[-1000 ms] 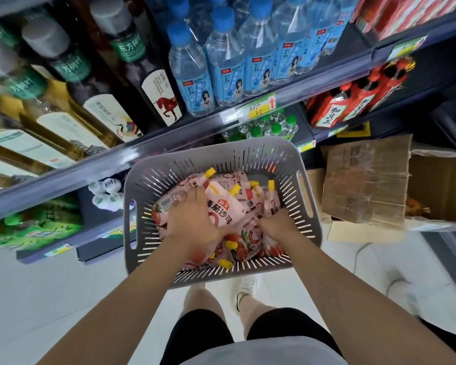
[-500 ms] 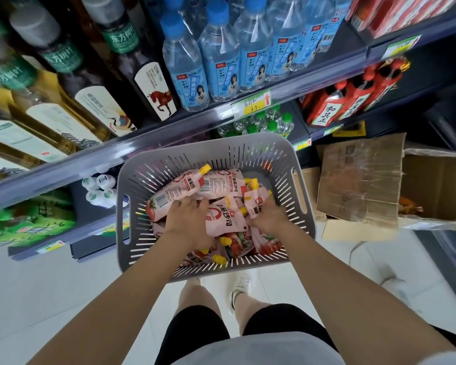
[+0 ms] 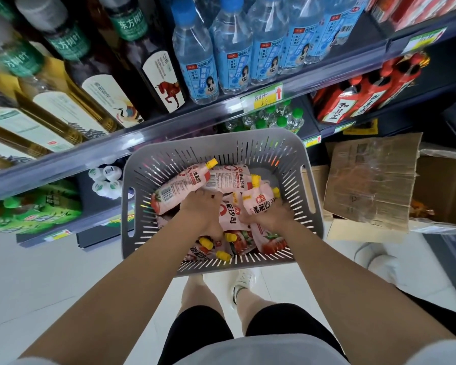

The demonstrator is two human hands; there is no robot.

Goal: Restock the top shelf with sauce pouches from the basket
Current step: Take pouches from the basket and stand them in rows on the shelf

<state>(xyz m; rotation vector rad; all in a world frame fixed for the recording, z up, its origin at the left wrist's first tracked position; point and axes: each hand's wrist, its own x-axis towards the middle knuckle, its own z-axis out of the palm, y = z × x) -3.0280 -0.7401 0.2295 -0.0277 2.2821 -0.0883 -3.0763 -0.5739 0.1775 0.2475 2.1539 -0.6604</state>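
A grey slotted plastic basket [image 3: 250,143] sits below me against the shelving, holding several pink tomato-sauce pouches with yellow caps. My left hand [image 3: 200,209] is down in the basket, closed on a pouch [image 3: 181,187] that lies slanted with its yellow cap pointing up and away. My right hand [image 3: 267,216] grips another pouch [image 3: 258,201] whose label stands upright against my fingers. More pouches [image 3: 245,239] lie beneath both hands. The top shelf is out of view.
Shelves ahead carry tea bottles [image 3: 90,75], blue-labelled water bottles [image 3: 232,56] and red cartons [image 3: 353,101]. A price-tag rail [image 3: 261,97] juts over the basket's far rim. Open cardboard boxes [image 3: 374,180] stand at the right. White floor tiles and my feet [image 3: 244,281] lie below.
Both hands rummaged in the basket and closed on pouches; the left one has pulled a pouch up out of the pile, and the right one now holds a label-up pouch.
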